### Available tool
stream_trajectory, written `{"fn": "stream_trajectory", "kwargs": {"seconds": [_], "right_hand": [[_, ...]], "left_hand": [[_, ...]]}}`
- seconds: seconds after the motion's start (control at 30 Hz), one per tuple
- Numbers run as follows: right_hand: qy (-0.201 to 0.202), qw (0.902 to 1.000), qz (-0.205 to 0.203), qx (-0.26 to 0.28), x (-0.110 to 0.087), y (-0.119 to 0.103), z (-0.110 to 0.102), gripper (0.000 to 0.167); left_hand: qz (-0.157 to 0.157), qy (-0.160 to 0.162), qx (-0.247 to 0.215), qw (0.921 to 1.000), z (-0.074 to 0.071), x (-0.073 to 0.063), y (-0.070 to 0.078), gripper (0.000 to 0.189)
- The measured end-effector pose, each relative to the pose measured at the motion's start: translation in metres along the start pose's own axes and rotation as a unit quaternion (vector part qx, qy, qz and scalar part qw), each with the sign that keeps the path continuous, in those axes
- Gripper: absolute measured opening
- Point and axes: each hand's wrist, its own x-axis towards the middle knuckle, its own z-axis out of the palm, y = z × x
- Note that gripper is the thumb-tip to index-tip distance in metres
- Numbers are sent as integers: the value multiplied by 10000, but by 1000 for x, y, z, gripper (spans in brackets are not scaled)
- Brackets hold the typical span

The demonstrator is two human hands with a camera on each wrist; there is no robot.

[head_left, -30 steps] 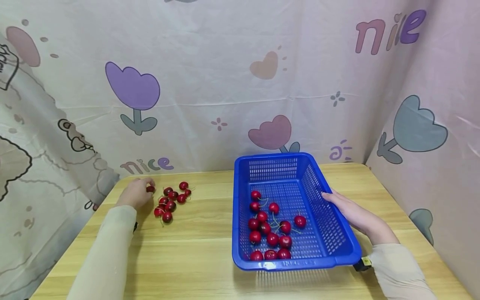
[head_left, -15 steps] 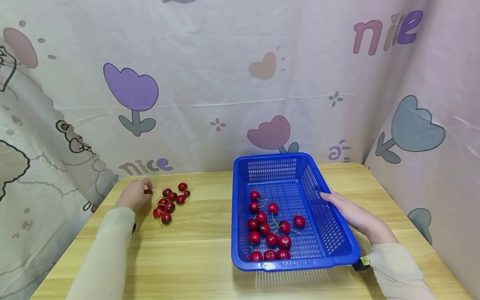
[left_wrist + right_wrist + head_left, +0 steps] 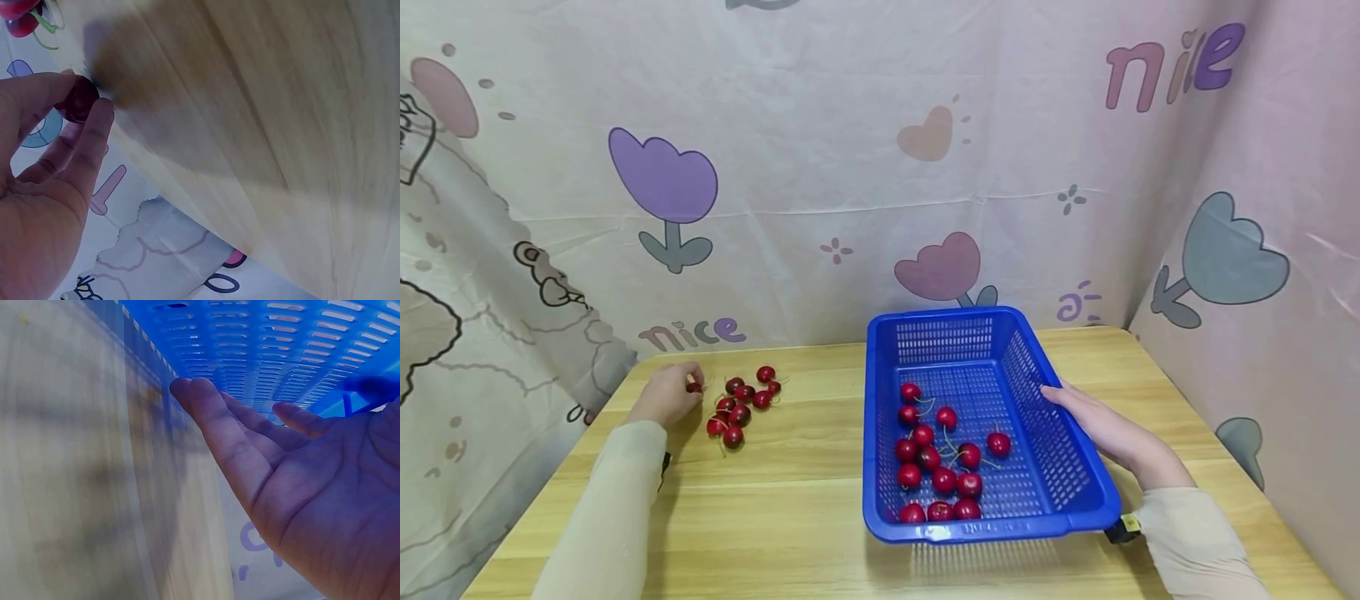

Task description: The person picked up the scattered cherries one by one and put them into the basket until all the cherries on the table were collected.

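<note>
At the far left of the table, my left hand (image 3: 664, 393) pinches a dark red cherry (image 3: 80, 100) between thumb and fingertips. Just right of that hand lies a loose group of several cherries (image 3: 740, 414), some with green stems. My right hand (image 3: 1101, 425) holds the right side of a blue plastic basket (image 3: 872, 433), thumb over the rim. In the right wrist view its fingers (image 3: 225, 437) stretch along the outside of the slotted wall. Several more cherries (image 3: 944, 479) lie on the basket floor, mostly toward the left and front.
The wooden table (image 3: 775, 517) carries everything. A printed curtain (image 3: 805, 150) hangs behind it and along both sides, close to the table's back edge. The basket's front edge casts a shadow on the wood.
My left hand has shifted slightly toward me and left with the cherry, away from the back edge. The right hand and basket have stayed in place.
</note>
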Motion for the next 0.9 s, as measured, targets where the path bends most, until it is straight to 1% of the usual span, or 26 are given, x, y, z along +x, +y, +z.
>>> {"fn": "stream_trajectory", "kwargs": {"seconds": [0.17,0.33,0.47,0.73,0.9], "right_hand": [[5,10000,0,-24,0,-1,0,80],[34,9999,26,-112,0,-1,0,81],[27,9999,9,-99,-1,-2,0,81],[30,9999,18,-108,-3,-4,2,81],[61,9998,42,-165,-3,-4,2,82]], "left_hand": [[-18,58,-139,9999,-2,-3,1,17],[-34,194,-317,9993,-3,-6,7,30],[43,339,-460,9984,-5,-7,15,32],[254,673,-760,9945,-14,-7,35,32],[458,853,-811,9920,-24,-7,56,28]]}}
